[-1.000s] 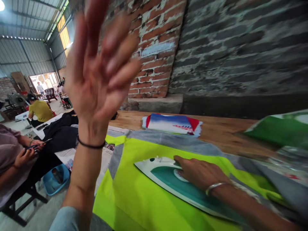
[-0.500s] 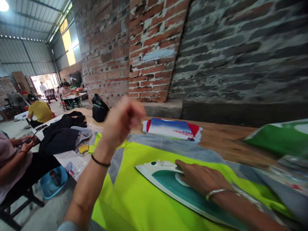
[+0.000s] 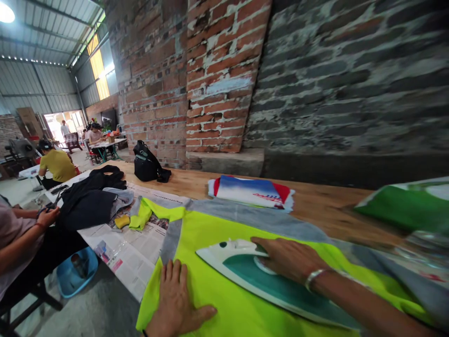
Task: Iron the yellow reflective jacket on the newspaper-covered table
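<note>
A neon yellow garment with grey panels (image 3: 199, 229) lies spread over the table in front of me. My left hand (image 3: 177, 299) rests flat on its near left part, fingers spread, holding nothing. On the right, my right hand (image 3: 291, 260) is wrapped round the handle of a green and white clothes iron (image 3: 245, 276). The iron sits on the yellow cloth with its tip toward the left. Its rear end is partly hidden by my right forearm.
Behind the garment lies a folded white, blue and red cloth (image 3: 252, 191). A black bag (image 3: 145, 161) stands near the brick wall. Newspaper (image 3: 122, 262), dark clothes (image 3: 87, 201) and a yellow sponge-like piece (image 3: 122, 221) lie left. A seated person (image 3: 21, 243) holds scissors beside a blue basin (image 3: 77, 274).
My left hand has come down from above the table, where it was raised and blurred, onto the yellow garment. My right hand and the iron stay nearly in place.
</note>
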Action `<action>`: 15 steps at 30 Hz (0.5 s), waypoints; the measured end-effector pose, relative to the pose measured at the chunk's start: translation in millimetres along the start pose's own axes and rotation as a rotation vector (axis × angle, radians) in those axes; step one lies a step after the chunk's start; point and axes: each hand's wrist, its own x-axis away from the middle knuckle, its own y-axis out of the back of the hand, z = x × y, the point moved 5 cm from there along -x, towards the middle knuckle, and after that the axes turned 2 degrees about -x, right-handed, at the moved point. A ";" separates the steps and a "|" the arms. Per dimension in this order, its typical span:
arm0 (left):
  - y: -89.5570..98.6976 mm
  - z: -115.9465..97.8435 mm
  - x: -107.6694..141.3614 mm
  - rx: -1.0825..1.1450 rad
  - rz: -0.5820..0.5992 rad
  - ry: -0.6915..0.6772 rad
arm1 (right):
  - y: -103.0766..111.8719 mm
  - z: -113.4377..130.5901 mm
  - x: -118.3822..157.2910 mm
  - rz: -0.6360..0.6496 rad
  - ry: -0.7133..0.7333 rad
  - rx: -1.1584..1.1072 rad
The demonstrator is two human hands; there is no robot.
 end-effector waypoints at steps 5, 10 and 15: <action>-2.6 2.7 -0.1 0.032 0.017 -0.006 | -18.7 8.9 34.8 0.066 0.065 -0.030; -4.9 3.0 0.4 0.023 0.009 -0.007 | 5.4 8.9 18.6 0.111 -0.019 -0.004; -4.1 4.7 0.5 0.024 0.017 -0.010 | 23.1 -16.0 -40.0 0.043 -0.147 0.015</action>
